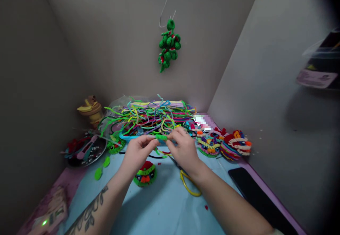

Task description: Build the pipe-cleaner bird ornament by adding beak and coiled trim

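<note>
Pinching a green pipe cleaner (161,137) — left hand (138,151), right hand (184,150).

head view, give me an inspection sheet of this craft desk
surface: pale blue mat, mostly bare near the person
job's things: short green fuzzy coil pinched between both hands
clutter: pile of coloured fuzzy wires, finished fuzzy figures, yellow-handled scissors, black phone, dish of bits
grips: left hand and right hand both closed on the coil
cables: nothing seen
surroundings: grey partition walls, green bundle hanging on a hook

Green coiled pipe cleaner (161,137), horizontal, pinched between both hands.
</note>
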`<action>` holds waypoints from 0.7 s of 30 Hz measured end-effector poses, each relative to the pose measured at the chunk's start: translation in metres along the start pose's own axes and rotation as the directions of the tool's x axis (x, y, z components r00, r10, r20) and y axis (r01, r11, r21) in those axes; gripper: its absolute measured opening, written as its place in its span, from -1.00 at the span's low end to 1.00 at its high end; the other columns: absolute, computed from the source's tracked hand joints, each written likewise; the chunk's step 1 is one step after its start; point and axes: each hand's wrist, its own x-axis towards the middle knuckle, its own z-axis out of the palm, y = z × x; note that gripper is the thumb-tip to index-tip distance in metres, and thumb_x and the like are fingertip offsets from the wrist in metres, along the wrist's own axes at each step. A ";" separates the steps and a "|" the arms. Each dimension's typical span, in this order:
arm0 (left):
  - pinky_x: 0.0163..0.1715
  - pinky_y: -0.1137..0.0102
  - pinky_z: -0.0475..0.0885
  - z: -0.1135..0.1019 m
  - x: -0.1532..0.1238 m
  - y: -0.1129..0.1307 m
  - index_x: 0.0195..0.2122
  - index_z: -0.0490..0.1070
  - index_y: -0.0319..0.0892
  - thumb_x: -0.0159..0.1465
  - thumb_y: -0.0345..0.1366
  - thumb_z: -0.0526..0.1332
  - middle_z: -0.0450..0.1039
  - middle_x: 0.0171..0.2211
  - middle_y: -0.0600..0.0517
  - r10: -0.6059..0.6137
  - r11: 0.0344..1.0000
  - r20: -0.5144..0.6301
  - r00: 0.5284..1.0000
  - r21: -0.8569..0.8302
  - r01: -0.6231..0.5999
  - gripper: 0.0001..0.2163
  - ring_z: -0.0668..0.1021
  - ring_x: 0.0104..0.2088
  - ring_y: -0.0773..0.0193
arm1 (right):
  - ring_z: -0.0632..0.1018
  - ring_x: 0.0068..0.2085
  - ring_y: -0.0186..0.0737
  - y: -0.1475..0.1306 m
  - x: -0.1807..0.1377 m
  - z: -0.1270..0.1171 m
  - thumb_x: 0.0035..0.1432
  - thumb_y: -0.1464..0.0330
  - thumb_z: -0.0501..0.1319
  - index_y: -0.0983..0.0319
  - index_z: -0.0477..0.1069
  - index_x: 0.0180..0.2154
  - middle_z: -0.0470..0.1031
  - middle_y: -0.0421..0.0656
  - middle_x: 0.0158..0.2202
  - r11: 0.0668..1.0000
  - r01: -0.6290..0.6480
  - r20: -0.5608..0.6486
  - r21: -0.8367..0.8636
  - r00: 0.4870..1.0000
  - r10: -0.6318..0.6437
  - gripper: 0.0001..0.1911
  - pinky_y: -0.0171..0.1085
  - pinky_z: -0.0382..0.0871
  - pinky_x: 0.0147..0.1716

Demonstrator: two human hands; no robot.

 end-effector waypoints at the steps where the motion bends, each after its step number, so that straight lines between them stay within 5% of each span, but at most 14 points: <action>1: -0.50 0.46 0.35 0.000 0.000 0.000 -0.48 0.51 -0.23 0.10 -0.11 0.25 0.51 -0.53 0.02 -0.002 1.000 -0.006 1.000 0.017 0.003 -0.74 0.46 -0.51 0.31 | 0.43 -0.30 -0.20 0.000 -0.001 0.001 0.08 0.54 0.13 0.20 0.35 -0.49 0.36 -0.15 -0.41 0.999 0.029 -0.007 -0.031 1.000 -0.029 -0.83 -0.25 0.33 -0.30; 6: -0.54 0.48 0.32 0.002 -0.001 -0.003 -0.53 0.48 -0.23 0.14 -0.06 0.22 0.49 -0.55 0.02 0.005 0.998 -0.039 0.999 0.063 -0.002 -0.69 0.41 -0.55 0.35 | 0.41 -0.28 -0.16 0.000 -0.004 0.003 0.11 0.54 0.12 0.20 0.32 -0.49 0.36 -0.13 -0.41 0.991 0.106 -0.015 -0.082 0.994 -0.108 -0.81 -0.21 0.33 -0.25; 14: -0.45 0.47 0.35 -0.003 -0.003 0.001 -0.44 0.49 -0.23 0.17 -0.15 0.21 0.48 -0.53 0.04 0.111 0.992 -0.067 0.992 0.071 -0.106 -0.77 0.47 -0.48 0.31 | 0.44 -0.22 -0.20 -0.003 0.002 -0.001 0.02 0.47 0.24 0.21 0.36 -0.29 0.38 -0.12 -0.26 0.985 -0.030 0.091 0.172 0.996 0.015 -0.84 -0.24 0.38 -0.23; 21: -0.37 0.42 0.43 -0.005 -0.003 0.000 -0.36 0.50 -0.23 0.15 -0.18 0.23 0.55 -0.39 -0.01 0.134 0.991 -0.049 0.990 0.014 -0.134 -0.80 0.53 -0.40 0.27 | 0.47 -0.26 -0.21 -0.004 0.004 -0.003 0.04 0.46 0.25 0.22 0.38 -0.19 0.45 -0.13 -0.27 0.981 -0.048 0.184 0.189 0.983 0.012 -0.77 -0.25 0.39 -0.26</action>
